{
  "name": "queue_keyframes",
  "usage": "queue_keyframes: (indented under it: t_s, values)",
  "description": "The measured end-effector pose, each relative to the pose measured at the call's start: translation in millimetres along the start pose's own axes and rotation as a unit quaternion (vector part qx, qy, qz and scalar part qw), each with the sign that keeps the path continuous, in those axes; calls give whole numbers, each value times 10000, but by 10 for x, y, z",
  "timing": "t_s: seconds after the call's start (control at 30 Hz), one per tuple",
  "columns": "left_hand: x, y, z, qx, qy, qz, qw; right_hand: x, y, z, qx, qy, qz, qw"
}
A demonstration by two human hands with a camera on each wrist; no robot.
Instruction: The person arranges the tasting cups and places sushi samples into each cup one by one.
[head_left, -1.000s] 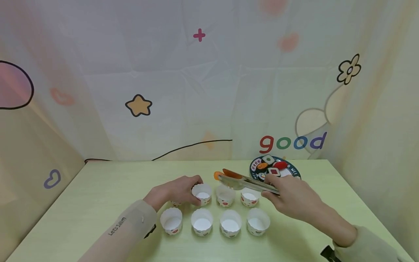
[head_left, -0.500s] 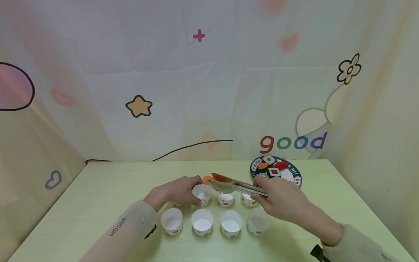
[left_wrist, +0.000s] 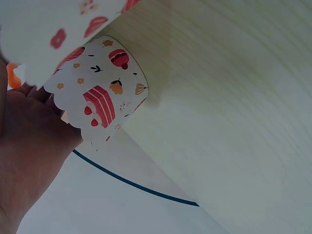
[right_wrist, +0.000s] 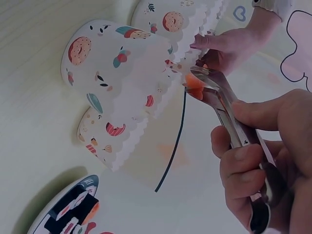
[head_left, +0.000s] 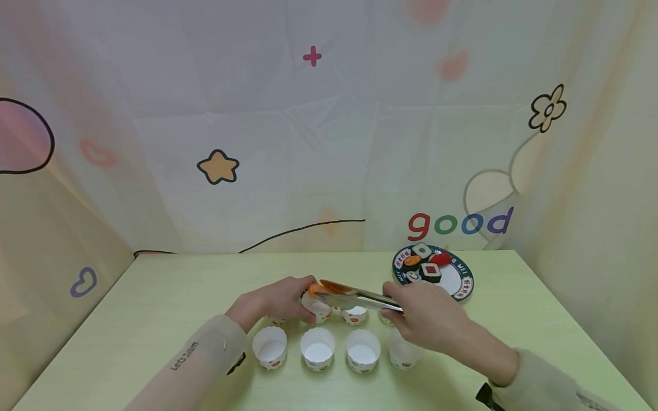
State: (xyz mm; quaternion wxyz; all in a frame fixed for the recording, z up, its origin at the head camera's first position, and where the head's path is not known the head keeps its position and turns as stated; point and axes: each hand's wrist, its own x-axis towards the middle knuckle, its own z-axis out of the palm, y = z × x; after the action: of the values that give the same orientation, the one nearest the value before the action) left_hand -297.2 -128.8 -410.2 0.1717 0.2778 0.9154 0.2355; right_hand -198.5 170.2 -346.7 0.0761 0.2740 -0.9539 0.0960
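Note:
My left hand holds a white paper baking cup in the back row, thumb at its near side and fingers behind. With my right hand I grip metal tongs. Between the tongs' tips is a small orange piece, over the rim of the held cup. In the right wrist view, the orange piece sits between the tips, close to my left hand. Printed cake patterns show on a paper cup in the left wrist view.
A front row of paper cups stands nearer me; my right hand partly covers the rightmost. Another back-row cup is under the tongs. A round plate with several sushi-like pieces lies at the back right. A patterned curtain hangs behind.
My right hand has moved left with the tongs, bringing the orange piece from above the neighbouring cup to the held one. The left hand stays in place.

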Motion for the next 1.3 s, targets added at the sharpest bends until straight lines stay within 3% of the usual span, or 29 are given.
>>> queue_keyframes:
  t_s: [0.27,0.87,1.3]
  values:
    - [0,-5,-2,90,7,8,10000,23,-37,35,-248,118,-163,9995]
    - [-5,-1,-13,-172,-2,55,9998,27,-89,125,-737,46,-472,9961]
    - [4,2,-1,-268,7,52,9996,116,-154,31,-1213,-65,-622,9906]
